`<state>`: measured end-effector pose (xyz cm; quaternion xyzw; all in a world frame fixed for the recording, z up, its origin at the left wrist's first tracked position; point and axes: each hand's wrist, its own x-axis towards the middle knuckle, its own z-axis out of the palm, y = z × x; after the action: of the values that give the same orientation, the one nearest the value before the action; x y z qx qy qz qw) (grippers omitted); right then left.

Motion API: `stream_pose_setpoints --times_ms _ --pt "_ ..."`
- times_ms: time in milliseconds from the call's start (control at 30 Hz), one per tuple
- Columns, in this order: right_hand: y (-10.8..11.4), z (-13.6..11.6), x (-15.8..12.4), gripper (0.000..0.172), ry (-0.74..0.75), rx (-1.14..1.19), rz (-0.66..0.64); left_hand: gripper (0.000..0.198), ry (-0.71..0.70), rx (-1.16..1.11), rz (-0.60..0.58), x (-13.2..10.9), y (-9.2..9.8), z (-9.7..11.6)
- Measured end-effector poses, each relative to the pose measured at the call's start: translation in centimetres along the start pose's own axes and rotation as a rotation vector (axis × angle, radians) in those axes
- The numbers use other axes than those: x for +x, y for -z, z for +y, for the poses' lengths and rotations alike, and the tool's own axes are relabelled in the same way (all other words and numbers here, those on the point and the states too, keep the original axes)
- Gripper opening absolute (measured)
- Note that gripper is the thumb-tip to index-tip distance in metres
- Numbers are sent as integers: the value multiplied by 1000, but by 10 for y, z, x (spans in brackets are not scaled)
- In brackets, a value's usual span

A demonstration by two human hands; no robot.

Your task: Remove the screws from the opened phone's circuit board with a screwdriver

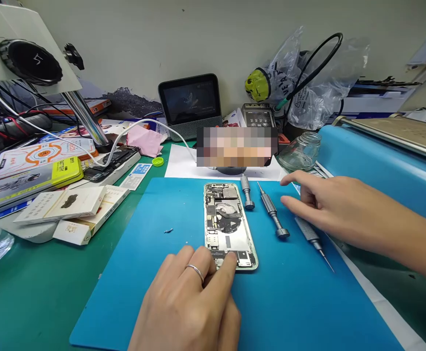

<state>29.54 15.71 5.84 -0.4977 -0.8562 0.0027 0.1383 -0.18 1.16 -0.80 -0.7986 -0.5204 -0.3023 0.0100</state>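
An opened phone (227,222) with its inner boards showing lies lengthwise on a blue mat (289,302). My left hand (189,302), a ring on one finger, rests on the mat with its fingertips pressed on the phone's near end. My right hand (330,204) hovers palm down at the right, fingers stretched out, over a grey screwdriver (313,239). Two more screwdrivers lie between that hand and the phone: a long one (273,217) and a short one (247,192).
A glass jar (302,151) stands behind my right hand. Small boxes (77,207), a yellow case (33,178) and a microscope stand (84,117) crowd the left. A small screen (191,105) sits at the back. A tiny part (168,230) lies on the mat.
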Motion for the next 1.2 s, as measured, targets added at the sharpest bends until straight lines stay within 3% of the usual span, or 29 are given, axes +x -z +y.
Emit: stream_pose_setpoints --times_ms 133,267,433,533,633,900,1033,1200 --pt "-12 -2 -3 29 -23 64 -74 48 -6 5 -21 1 -1 2" --pt "-6 -12 -3 24 -42 136 -27 53 -58 34 -44 3 -2 3" --pt "11 -39 -3 35 -94 208 222 53 -76 62 -40 3 -3 3" --pt "11 -51 -9 28 -61 224 419 53 -73 69 -45 3 -3 3" --pt "5 -55 -14 24 -13 224 528 52 -76 61 -29 3 -2 3" --pt "-4 -67 -22 21 92 219 620 48 -193 131 -29 8 6 -3" --pt "-9 -72 -27 28 152 352 574 42 -288 134 5 9 5 -9" --pt "-18 -70 -26 46 254 412 558 49 -324 130 -1 9 3 -11"
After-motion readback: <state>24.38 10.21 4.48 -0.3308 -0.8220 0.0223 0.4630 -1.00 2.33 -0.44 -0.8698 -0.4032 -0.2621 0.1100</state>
